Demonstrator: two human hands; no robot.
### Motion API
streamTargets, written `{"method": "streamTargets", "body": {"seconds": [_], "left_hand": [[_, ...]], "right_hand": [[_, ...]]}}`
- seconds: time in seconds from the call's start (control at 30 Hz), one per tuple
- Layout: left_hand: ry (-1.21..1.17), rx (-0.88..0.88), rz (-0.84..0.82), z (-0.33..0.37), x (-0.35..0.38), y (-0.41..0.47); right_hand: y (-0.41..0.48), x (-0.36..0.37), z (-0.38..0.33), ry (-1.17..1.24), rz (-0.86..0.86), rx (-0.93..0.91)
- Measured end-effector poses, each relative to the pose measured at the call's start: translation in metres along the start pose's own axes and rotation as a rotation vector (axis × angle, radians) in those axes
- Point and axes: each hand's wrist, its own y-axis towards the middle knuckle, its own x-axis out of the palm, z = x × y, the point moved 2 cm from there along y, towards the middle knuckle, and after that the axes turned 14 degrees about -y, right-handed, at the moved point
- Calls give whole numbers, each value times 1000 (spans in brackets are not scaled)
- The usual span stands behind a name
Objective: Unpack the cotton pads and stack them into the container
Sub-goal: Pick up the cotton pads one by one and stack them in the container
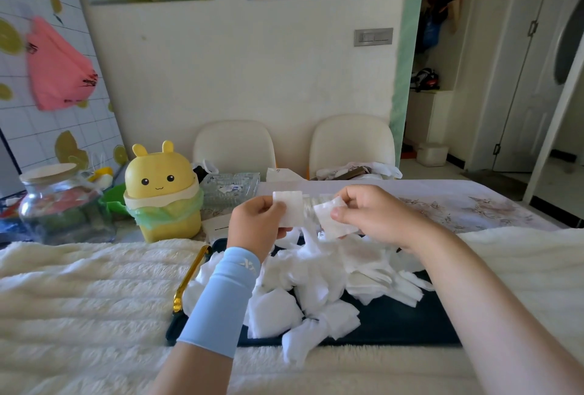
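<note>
My left hand (pixel 254 223), with a light blue sleeve on the forearm, pinches a small stack of square white cotton pads (pixel 289 208) held upright above the tray. My right hand (pixel 368 214) pinches a single tilted cotton pad (pixel 331 221) just to the right of that stack. Below both hands lies a loose heap of several white cotton pads (pixel 316 287) on a dark blue tray (pixel 395 325) with a gold handle (pixel 189 274). Behind my hands something clear (pixel 311 205) shows between the two pads; I cannot tell what it is.
A fluffy white cloth (pixel 79 300) covers the near table. A yellow cartoon bin (pixel 162 192) with a green liner, a glass jar (pixel 60 205) and a clear glass dish (pixel 229 189) stand at the left back. Two cream chairs (pixel 235 145) face the far edge.
</note>
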Motion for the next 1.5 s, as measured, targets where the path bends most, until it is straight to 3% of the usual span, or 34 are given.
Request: {"method": "streamTargets", "body": {"seconds": [0.2, 0.33, 0.47, 0.8, 0.87, 0.97, 1.1, 1.17, 1.27, 1.37, 1.5], "left_hand": [[-93, -21, -14, 0, 4, 0], [-322, -193, -144, -1, 14, -7], [-384, -242, -335, 1, 20, -12], [-281, -278, -410, 3, 13, -8], [-287, -282, -404, 6, 12, -7], [-107, -159, -401, 11, 6, -1], [-98, -109, -278, 15, -10, 16], [-85, -119, -169, 14, -23, 26], [-17, -73, -23, 9, -44, 39], [-73, -97, 1, 5, -50, 42], [-83, -96, -24, 3, -47, 41]], "right_hand": [[1, -8, -4, 256, 134, -9], [4, 0, -11, 465, 146, 47], [3, 9, -12, 333, 154, 98], [8, 8, -8, 15, 227, 92], [10, 10, -10, 8, 259, 99], [15, 12, -16, 102, 209, 97], [31, 13, -22, 260, 136, 66], [43, 10, -21, 190, 167, 58], [67, 8, -19, -205, 163, -8], [85, 21, -20, -574, -28, -38], [97, 52, -31, -783, -374, -33]]}}
